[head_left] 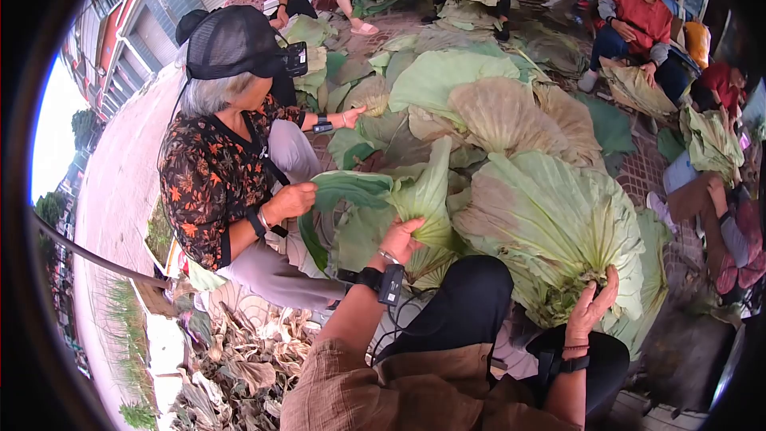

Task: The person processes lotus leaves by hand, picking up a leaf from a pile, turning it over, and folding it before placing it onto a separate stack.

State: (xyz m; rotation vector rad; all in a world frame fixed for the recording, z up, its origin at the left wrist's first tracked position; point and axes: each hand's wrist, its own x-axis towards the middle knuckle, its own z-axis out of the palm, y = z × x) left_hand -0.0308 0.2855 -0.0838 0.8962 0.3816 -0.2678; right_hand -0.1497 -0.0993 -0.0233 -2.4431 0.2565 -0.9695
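Note:
My left hand is closed on the lower end of a pale green lotus leaf, folded narrow and standing up from the pile. Fingers of my right hand wrap round the gathered edge of a stack of lotus leaves, fanned out beside my knee and partly browned. Part of that hand is hidden behind the leaf edges. To my left, a person in a dark cap and flowered shirt holds a darker green leaf in one hand and reaches toward the pile with the other.
A broad pile of lotus leaves covers the brick paving ahead. Dry, curled brown leaf scraps lie at lower left. Several other people sit round the pile, including one in a red top. A cable hangs near my left wrist.

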